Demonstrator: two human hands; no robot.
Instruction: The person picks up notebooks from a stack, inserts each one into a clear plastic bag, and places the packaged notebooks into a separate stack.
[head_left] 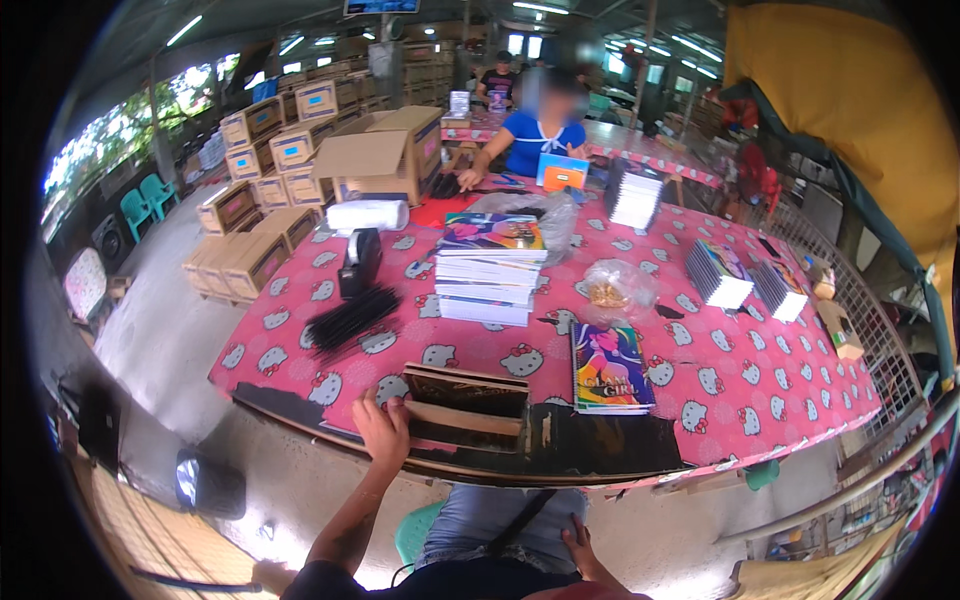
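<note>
The left hand, half curled, touches the left end of the box on the table, maybe to steady it, though I can't tell if it grips, while the open, empty-looking right hand rests by the lap.

Dark short-sleeved shirt, faded blue jeans

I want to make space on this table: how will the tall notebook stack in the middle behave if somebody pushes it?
The tall notebook stack is probably heavy, since it shows many layers of paper. Its layers sit unevenly with no band visible, so they may slide apart. Its height suggests a high push could topple it.
</note>
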